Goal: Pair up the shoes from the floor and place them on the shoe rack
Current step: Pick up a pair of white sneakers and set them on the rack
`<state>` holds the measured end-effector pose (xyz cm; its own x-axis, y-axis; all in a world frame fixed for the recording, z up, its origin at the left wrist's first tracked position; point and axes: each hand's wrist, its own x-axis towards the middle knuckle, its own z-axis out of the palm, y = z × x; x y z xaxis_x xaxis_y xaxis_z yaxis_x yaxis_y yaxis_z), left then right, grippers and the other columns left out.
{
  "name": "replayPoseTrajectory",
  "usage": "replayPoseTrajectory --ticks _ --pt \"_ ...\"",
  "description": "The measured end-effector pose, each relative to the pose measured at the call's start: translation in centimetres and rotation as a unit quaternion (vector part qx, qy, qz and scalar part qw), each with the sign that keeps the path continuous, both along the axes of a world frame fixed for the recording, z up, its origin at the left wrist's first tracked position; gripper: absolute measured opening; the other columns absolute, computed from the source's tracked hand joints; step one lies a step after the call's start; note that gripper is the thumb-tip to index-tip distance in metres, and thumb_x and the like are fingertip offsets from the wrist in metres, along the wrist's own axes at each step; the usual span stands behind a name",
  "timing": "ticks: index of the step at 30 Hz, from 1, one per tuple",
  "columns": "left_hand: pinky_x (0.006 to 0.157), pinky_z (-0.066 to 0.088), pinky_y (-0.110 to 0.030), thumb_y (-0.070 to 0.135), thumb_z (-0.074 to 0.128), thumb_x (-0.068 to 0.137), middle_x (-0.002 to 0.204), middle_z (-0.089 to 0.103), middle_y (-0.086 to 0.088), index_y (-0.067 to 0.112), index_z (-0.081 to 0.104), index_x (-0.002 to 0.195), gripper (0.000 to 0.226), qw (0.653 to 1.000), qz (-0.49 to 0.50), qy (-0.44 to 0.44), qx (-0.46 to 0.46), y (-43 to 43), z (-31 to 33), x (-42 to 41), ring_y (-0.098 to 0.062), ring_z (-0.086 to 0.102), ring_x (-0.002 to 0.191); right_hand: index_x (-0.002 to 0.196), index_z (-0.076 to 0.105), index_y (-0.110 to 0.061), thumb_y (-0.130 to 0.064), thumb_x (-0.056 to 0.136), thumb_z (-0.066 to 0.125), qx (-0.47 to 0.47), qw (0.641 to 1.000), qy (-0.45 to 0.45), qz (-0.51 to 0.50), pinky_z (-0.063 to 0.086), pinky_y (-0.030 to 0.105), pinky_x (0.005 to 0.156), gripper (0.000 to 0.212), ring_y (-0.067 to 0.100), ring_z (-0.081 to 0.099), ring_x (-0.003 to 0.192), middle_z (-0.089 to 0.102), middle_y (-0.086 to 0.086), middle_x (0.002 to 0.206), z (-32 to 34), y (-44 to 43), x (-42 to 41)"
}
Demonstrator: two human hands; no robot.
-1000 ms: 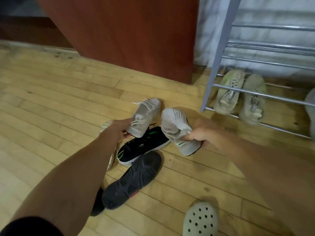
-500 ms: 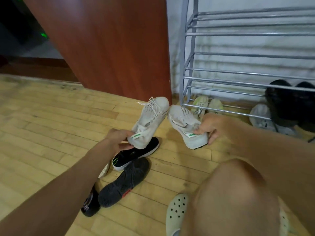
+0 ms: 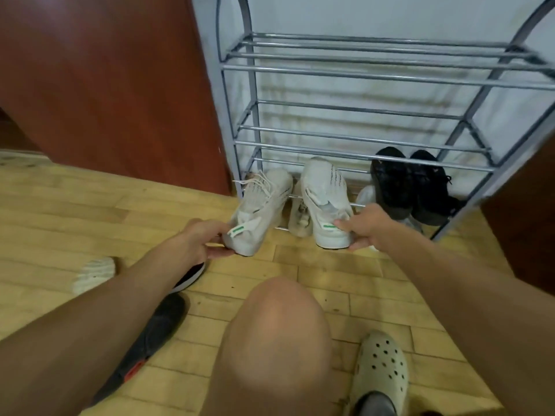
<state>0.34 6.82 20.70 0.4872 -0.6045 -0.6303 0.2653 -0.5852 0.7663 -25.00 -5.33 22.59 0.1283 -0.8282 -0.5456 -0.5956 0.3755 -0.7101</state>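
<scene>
Head view: both hands now hold one white sneaker each, raised off the floor and carried to the rack front. A second ago the pair was low over the pile of dark shoes; half a second ago it was lifted and angled toward the rack.

- The left hand (image 3: 200,240) pinches the heel of the left sneaker (image 3: 260,210), thumb under, fingers on top. The toe tilts up and to the right.
- The right hand (image 3: 365,226) grips the heel of the right sneaker (image 3: 326,199) in the same manner. The toe points far, toward the rack (image 3: 372,69).
- The sneakers are side by side, near but apart, at the level of the lowest rails (whether either toe rests on a rail cannot be told).

Already on the rack: a black pair (image 3: 413,184) at the right of a lower tier, and pale shoes (image 3: 300,219) partly hidden behind the sneakers.

Judgement: the pairing step for this pair is done; placement remains. Two dark shoes (image 3: 156,328) and a pale sole (image 3: 94,273) lie on the floor at near left, not yet sorted.
</scene>
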Motion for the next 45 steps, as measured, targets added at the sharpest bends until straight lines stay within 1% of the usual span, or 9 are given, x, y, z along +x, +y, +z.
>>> replayPoseTrajectory --ticks 4,9,15,22,27,31,34,39,45 --pt "0.047 0.059 -0.036 -0.009 0.060 0.081 0.090 0.061 -0.016 -0.005 0.060 0.095 0.015 1.000 0.006 0.001 -0.009 -5.0 -1.0 -0.9 -0.023 0.062 0.074 0.126 0.050 0.007 -0.020 0.079 0.078 -0.016 0.998 -0.044 -0.039 0.059 0.047 0.080 0.061 0.038 0.066 0.100 0.059 0.019 0.119 -1.5 -2.4 1.1" --pt "0.050 0.058 -0.036 -0.006 0.062 0.083 0.094 0.060 -0.018 -0.003 0.059 0.083 0.004 0.999 0.035 0.005 -0.034 -11.6 -2.9 -1.3 -0.026 0.060 0.071 0.078 0.056 -0.009 -0.033 0.072 0.082 -0.058 0.996 -0.026 -0.060 0.060 0.049 0.074 0.035 0.036 0.071 0.082 0.071 0.016 0.099 -6.0 -7.6 3.6" --pt "0.059 0.059 -0.035 0.001 0.057 0.090 0.085 0.059 -0.014 -0.001 0.059 0.097 0.007 0.998 0.040 0.025 -0.050 -18.1 -4.8 -0.3 -0.023 0.060 0.072 0.107 0.065 0.003 -0.034 0.081 0.074 -0.068 0.993 -0.040 -0.085 0.062 0.040 0.072 0.046 0.031 0.071 0.087 0.068 0.015 0.104 -7.6 -11.7 6.8" --pt "0.060 0.061 -0.037 0.013 0.058 0.092 0.103 0.064 -0.017 0.000 0.056 0.123 0.033 1.000 0.007 0.014 -0.022 -19.6 -7.6 1.1 -0.024 0.066 0.075 0.102 0.068 -0.007 -0.045 0.086 0.064 -0.099 0.993 0.005 -0.057 0.056 0.037 0.078 0.041 0.030 0.069 0.085 0.071 0.011 0.098 -9.9 -12.8 8.9" --pt "0.063 0.062 -0.034 0.018 0.057 0.093 0.106 0.063 -0.016 -0.001 0.059 0.122 0.034 0.998 -0.022 0.020 -0.055 -18.4 -7.3 1.9 -0.026 0.067 0.079 0.111 0.064 -0.006 -0.039 0.094 0.057 -0.053 0.998 0.000 -0.014 0.058 0.026 0.049 0.038 0.026 0.069 0.077 0.068 0.012 0.099 -8.8 -12.2 8.7" --pt "0.065 0.062 -0.038 0.037 0.043 0.099 0.127 0.053 -0.016 0.009 0.051 0.131 0.044 0.998 -0.059 -0.007 -0.001 -16.5 -5.7 2.3 -0.033 0.069 0.079 0.129 0.050 -0.005 -0.042 0.097 0.044 -0.062 0.994 0.089 0.008 0.056 0.042 0.085 0.049 0.028 0.058 0.097 0.051 0.014 0.117 -6.6 -11.5 9.0" --pt "0.069 0.058 -0.040 0.042 0.036 0.100 0.133 0.047 -0.013 0.009 0.042 0.139 0.052 0.996 -0.078 -0.039 -0.002 -13.9 -4.0 3.2 -0.030 0.066 0.081 0.141 0.030 -0.002 -0.037 0.097 0.046 -0.205 0.951 0.225 0.047 0.049 0.043 0.093 0.059 0.037 0.045 0.121 0.027 0.019 0.142 -4.6 -9.5 10.3" --pt "0.071 0.059 -0.044 0.053 0.028 0.098 0.138 0.046 -0.013 0.011 0.041 0.141 0.061 0.993 -0.083 -0.081 0.008 -7.2 -2.0 6.5 -0.037 0.065 0.098 0.140 0.032 -0.007 -0.026 0.085 0.064 -0.372 0.818 0.335 0.285 0.050 0.043 0.094 0.066 0.035 0.029 0.134 0.022 0.016 0.148 -1.9 -4.4 12.7" --pt "0.079 0.055 -0.036 0.054 0.026 0.098 0.144 0.044 -0.010 0.012 0.033 0.146 0.065 0.982 -0.119 -0.140 0.052 1.9 -1.7 10.5 -0.030 0.061 0.106 0.134 0.042 -0.004 -0.018 0.092 0.049 -0.229 0.797 0.321 0.458 0.040 0.046 0.105 0.045 0.034 0.034 0.130 0.037 0.017 0.137 -1.4 3.0 17.4"
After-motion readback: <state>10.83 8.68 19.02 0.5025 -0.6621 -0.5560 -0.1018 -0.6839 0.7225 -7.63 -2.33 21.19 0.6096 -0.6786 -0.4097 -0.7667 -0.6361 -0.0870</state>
